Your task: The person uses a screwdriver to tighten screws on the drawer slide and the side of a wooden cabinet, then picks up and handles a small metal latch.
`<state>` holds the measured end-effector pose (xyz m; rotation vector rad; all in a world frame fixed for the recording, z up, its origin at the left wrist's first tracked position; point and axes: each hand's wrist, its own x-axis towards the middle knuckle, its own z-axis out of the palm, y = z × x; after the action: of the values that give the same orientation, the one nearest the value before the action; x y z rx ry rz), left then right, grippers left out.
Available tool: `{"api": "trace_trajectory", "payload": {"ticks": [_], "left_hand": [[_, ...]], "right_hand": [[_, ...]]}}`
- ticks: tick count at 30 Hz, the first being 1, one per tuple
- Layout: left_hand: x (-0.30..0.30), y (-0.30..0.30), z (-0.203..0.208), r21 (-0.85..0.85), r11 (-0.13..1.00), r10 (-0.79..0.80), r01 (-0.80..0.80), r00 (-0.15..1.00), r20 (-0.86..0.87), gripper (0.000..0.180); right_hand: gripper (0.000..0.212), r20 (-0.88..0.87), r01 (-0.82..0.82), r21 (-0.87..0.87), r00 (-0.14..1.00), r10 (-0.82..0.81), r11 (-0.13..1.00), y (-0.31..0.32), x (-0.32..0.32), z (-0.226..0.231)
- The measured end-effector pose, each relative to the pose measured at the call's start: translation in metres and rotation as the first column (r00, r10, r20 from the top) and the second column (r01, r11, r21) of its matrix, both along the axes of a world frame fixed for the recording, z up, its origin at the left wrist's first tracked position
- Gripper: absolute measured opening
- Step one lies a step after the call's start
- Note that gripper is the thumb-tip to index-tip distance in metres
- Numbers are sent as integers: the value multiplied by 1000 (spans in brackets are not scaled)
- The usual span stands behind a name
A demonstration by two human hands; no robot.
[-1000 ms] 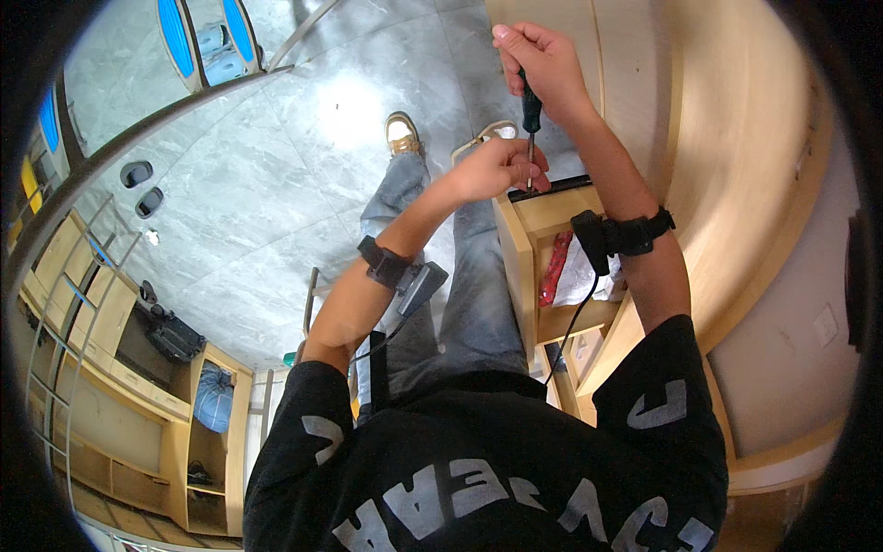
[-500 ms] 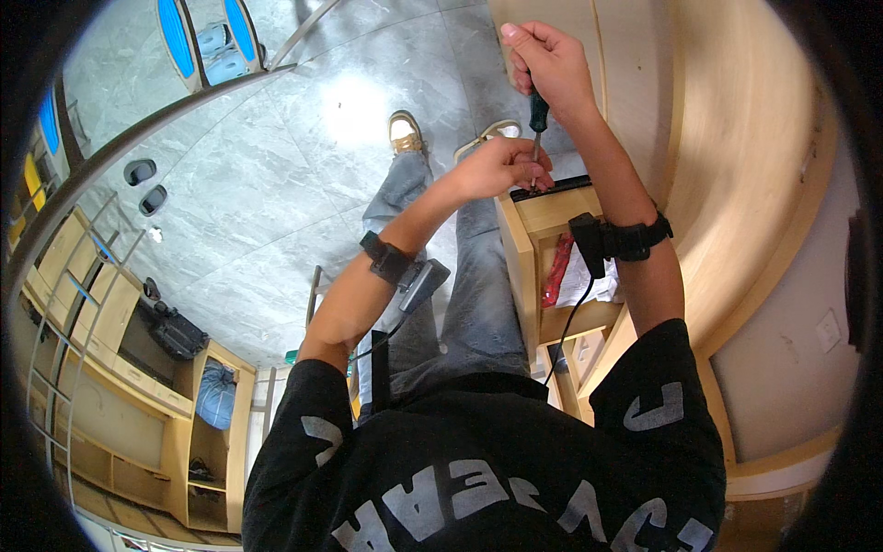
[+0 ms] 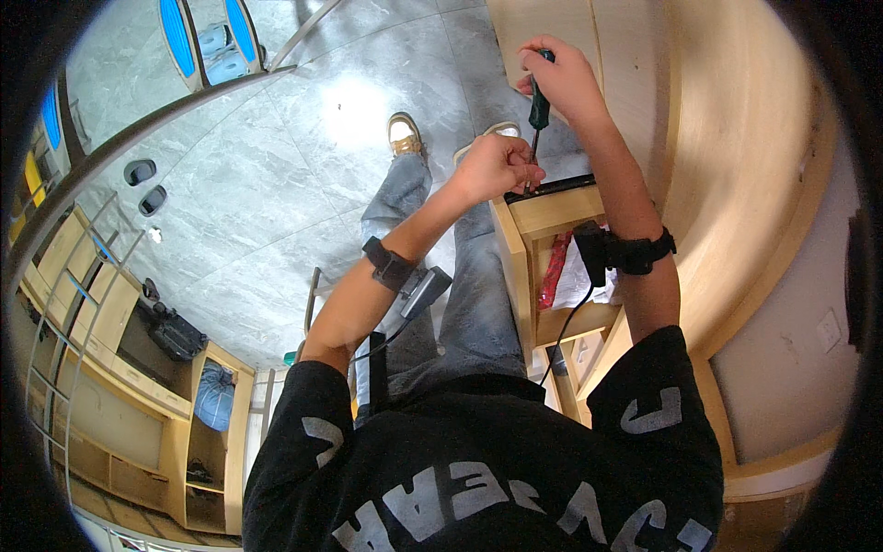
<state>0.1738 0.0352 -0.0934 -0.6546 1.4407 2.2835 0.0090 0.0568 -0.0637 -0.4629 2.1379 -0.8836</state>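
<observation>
A screwdriver with a dark green handle point(image 3: 540, 103) stands nearly upright, its thin metal shaft pointing down. My right hand point(image 3: 568, 81) is closed around the top of its handle, and the handle's end shows between the fingers. Lower down, my left hand point(image 3: 497, 169) pinches at the shaft near the tip; whether a screw is also between those fingers is hidden. The tip meets the near end of a black metal drawer slide point(image 3: 563, 187). That slide lies along the upper side of a light wooden drawer point(image 3: 555, 213), which holds a red item point(image 3: 555, 270) and white paper or plastic.
A light wooden panel point(image 3: 717, 184) curves along the right side. My legs and shoes point(image 3: 405, 134) are left of the drawer. On the grey tiled floor lie dark slippers point(image 3: 140, 172); a metal rail point(image 3: 138, 138) arcs across the left. Shelves point(image 3: 207, 460) stand lower left.
My right hand has lowered slightly and its grip on the handle has shifted, baring the handle's end. The screwdriver leans a little differently. My left fingers stay near the tip.
</observation>
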Motion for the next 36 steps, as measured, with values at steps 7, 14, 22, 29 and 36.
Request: {"api": "trace_trajectory", "payload": {"ticks": [7, 14, 22, 29, 36], "left_hand": [[1, 0, 8, -52, 998, 32, -28, 997, 70, 25], [1, -4, 15, -135, 990, -41, 42, 999, 9, 19], [5, 0, 5, -59, 998, 2, 0, 1000, 27, 12], [2, -7, 9, -370, 924, -107, 97, 994, -7, 17], [0, -17, 7, -313, 921, -258, 230, 965, -50, 20]], "right_hand": [[20, 531, 529, -33, 728, -434, 848, -5, 8, -6], [19, 557, 555, -120, 724, -407, 823, 9, 8, -8], [23, 264, 384, -177, 905, -332, 906, 15, 23, 4], [22, 418, 500, -153, 815, -402, 853, 11, 14, 8], [31, 495, 620, -95, 708, -503, 779, -6, 20, 5]]}}
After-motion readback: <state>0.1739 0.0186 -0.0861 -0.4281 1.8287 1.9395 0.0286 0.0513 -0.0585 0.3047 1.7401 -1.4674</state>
